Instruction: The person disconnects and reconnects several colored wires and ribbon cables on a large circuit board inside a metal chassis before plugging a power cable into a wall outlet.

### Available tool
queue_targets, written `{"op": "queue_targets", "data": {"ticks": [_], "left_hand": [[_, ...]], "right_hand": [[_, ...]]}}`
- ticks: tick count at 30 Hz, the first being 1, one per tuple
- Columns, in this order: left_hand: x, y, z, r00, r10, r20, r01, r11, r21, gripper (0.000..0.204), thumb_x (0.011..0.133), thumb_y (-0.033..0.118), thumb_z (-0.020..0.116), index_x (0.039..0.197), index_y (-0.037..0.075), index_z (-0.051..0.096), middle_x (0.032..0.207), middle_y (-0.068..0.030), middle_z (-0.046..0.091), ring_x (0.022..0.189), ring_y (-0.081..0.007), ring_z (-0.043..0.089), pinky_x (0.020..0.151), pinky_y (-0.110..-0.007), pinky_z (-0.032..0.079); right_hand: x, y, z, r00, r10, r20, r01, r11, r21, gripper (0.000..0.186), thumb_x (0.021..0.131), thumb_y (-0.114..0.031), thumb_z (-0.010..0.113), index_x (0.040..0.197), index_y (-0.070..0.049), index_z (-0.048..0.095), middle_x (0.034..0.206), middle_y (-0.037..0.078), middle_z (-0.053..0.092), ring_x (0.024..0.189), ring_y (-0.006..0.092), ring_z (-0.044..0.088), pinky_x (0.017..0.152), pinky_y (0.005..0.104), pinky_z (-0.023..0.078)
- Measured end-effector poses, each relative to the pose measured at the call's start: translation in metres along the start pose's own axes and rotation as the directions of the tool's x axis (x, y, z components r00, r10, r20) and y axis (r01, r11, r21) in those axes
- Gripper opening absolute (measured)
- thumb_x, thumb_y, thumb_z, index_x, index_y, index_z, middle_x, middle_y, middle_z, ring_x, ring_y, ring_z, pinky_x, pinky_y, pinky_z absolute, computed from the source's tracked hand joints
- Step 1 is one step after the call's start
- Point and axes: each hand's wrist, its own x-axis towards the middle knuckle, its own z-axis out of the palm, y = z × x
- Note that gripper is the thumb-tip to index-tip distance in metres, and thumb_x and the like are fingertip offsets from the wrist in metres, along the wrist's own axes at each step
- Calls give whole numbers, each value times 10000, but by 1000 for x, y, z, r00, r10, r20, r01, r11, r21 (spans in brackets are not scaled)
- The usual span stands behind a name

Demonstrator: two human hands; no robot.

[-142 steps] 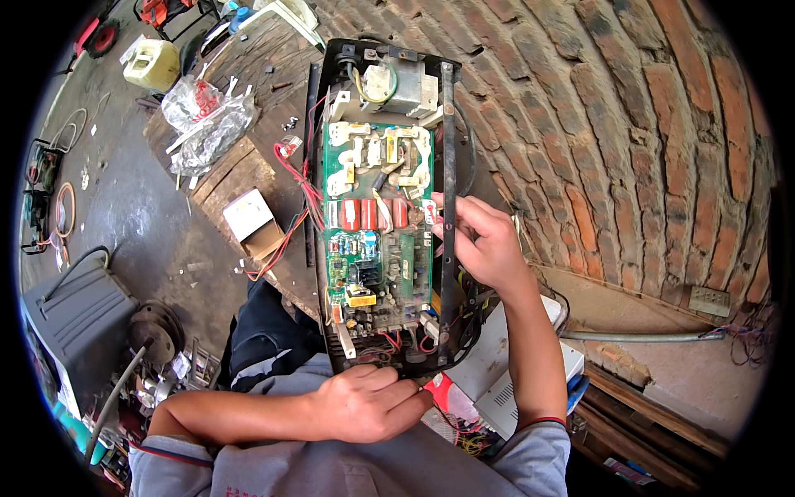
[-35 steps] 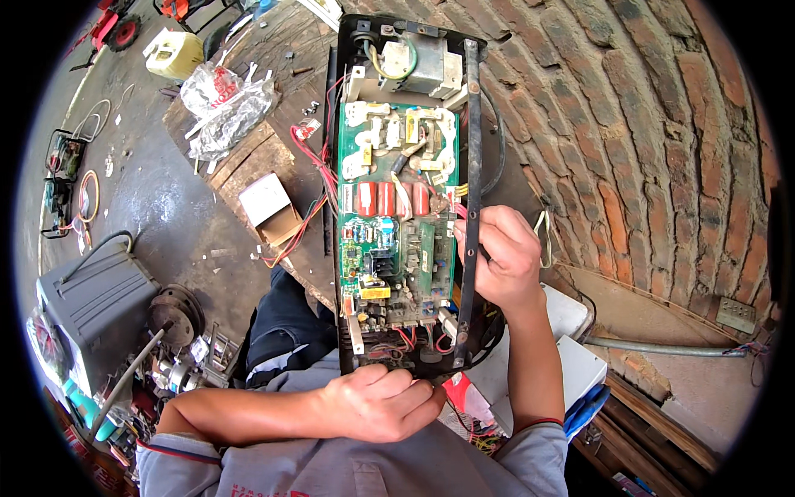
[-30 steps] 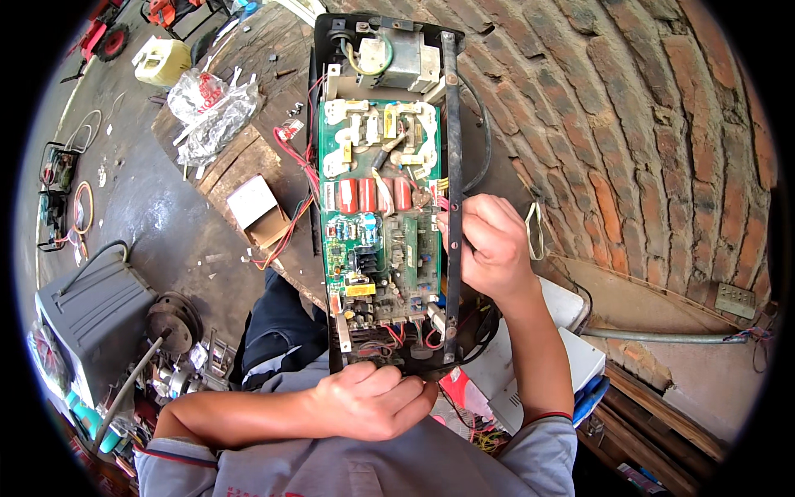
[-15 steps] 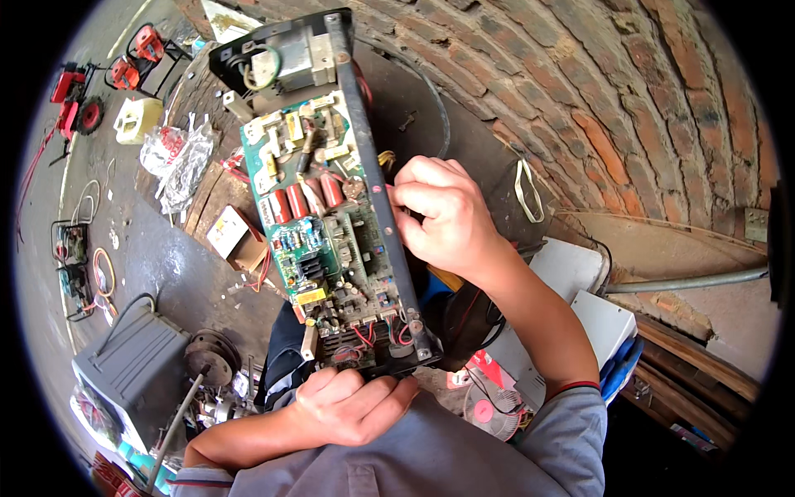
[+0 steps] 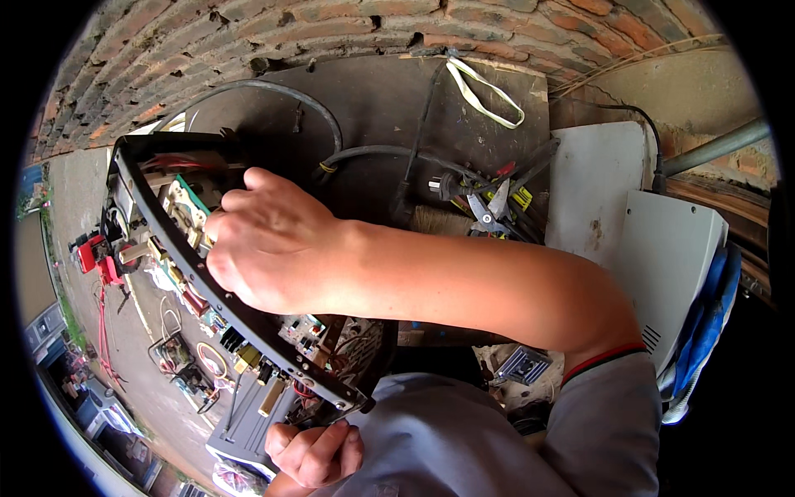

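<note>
Brick wall [image 5: 348, 33] at twelve o'clock above a dark tabletop [image 5: 373, 103]; an opened machine [image 5: 245, 323] stands tilted at eight o'clock.
Its black bar [image 5: 174, 240] slants across the green circuit board [image 5: 193, 199]. The right hand [image 5: 269, 240], fingers curled, is at the bar's inner side; its fingertips are hidden, so I cannot tell what it holds. The left hand [image 5: 315, 455], at seven o'clock, curls just below the bar's lower end, its grip unclear. Pliers [image 5: 487, 218] lie toward two o'clock, a white loop [image 5: 507, 123] at one, a pale metal box [image 5: 667, 265] at three.
</note>
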Motion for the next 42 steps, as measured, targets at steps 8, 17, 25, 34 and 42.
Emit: {"op": "queue_targets", "data": {"ticks": [8, 17, 25, 34, 42], "left_hand": [[-29, 4, -8, 927, -262, 270, 262, 964, 34, 242, 814, 14, 660, 1046, 28, 591, 746, -83, 601, 575, -180, 516, 628, -324, 430], [-32, 14, -4, 957, -233, 173, 236, 972, 1, 223, 835, 48, 666, 1046, 34, 596, 806, -102, 612, 709, -165, 566, 597, -305, 417], [-24, 23, -5, 946, -234, 223, 233, 972, 32, 222, 837, 57, 669, 1046, 31, 597, 815, -102, 615, 715, -166, 569, 601, -305, 420], [-10, 17, -2, 937, -234, 261, 230, 972, 50, 223, 839, 68, 672, 1045, 27, 599, 825, -103, 619, 721, -166, 572, 606, -304, 424], [1, 13, 0, 929, -233, 289, 227, 972, 53, 224, 841, 77, 674, 1045, 24, 601, 835, -104, 623, 727, -167, 575, 610, -304, 428]], "right_hand": [[-37, 12, -45, 927, 292, -237, -176, 893, 414, 84, 809, -115, 676, 792, -32, 677, 703, 124, 624, 655, 301, 627, 586, 390, 487], [-153, 6, -29, 637, 763, -109, -553, 551, 625, 67, 849, -42, 664, 886, 14, 669, 747, 134, 653, 630, 213, 642, 564, 302, 482], [-149, 20, -12, 699, 712, -74, -565, 612, 554, 139, 824, 0, 658, 963, 8, 659, 809, 123, 654, 668, 232, 646, 597, 313, 494], [-94, 22, 19, 865, 501, 35, -424, 691, 586, 172, 814, -152, 697, 935, -39, 650, 877, 95, 603, 801, 297, 607, 693, 415, 498], [-96, 24, 17, 806, 591, -27, -448, 639, 626, 122, 842, -149, 633, 785, -44, 609, 773, 113, 596, 750, 315, 608, 669, 424, 496]]}}
